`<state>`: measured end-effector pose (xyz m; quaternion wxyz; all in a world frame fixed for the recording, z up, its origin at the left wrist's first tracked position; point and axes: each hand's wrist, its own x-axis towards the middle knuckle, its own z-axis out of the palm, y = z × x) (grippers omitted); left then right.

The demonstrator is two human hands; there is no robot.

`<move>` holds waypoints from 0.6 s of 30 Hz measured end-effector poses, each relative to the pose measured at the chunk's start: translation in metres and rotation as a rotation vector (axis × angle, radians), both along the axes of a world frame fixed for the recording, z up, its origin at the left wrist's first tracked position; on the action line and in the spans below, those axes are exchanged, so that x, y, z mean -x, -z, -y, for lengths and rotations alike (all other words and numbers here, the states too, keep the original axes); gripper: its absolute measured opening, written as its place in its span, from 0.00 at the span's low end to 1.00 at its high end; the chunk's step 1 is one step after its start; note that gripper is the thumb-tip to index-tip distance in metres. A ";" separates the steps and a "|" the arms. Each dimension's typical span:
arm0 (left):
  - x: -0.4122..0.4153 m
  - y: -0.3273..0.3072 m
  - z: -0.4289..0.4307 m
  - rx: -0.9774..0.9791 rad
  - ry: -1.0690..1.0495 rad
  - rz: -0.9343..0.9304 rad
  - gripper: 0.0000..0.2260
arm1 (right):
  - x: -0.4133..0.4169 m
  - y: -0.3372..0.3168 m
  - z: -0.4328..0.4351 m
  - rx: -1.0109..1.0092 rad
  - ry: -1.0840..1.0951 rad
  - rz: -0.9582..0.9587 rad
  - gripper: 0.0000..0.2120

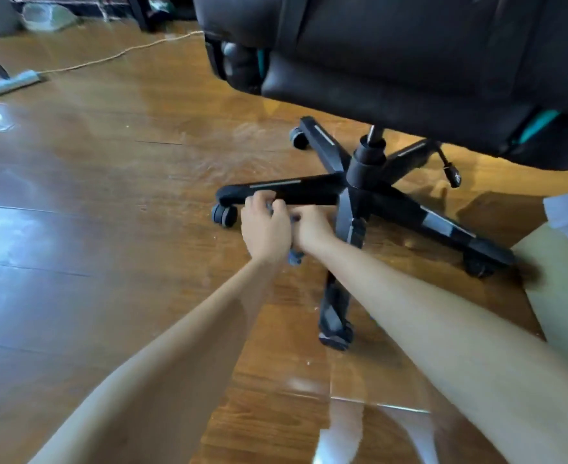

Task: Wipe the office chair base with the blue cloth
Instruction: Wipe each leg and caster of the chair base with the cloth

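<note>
Both hands meet at the chair base [309, 190], against the near side of its left-pointing leg. The left hand [265, 229] has its grip curled round the blue cloth [295, 256], which is mostly bunched out of sight between the palms. The right hand [312, 229] pinches the same cloth beside it. A caster [224, 215] stands just left, on the wood floor [108, 195]

My left hand [264, 226] and right hand [312, 229] touch in front of the chair base [359, 195] leg that points left, cloth [295, 257] between them. Caster [224, 215] just left of them. Seat [409, 61] over base. Power strip [11, 82] on floor [108, 195], far left.
</note>
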<state>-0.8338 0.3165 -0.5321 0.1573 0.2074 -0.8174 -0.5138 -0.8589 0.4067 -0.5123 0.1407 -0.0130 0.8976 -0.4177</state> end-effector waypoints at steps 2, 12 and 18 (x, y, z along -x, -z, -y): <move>-0.018 0.014 -0.015 -0.003 0.007 0.031 0.14 | -0.003 -0.014 -0.022 0.029 0.136 -0.127 0.16; -0.061 0.041 -0.035 -0.338 0.460 0.615 0.41 | -0.003 -0.019 -0.144 0.140 0.797 -0.480 0.22; -0.073 0.048 -0.032 -0.216 0.505 0.450 0.36 | 0.001 0.007 -0.143 0.018 0.691 -0.472 0.19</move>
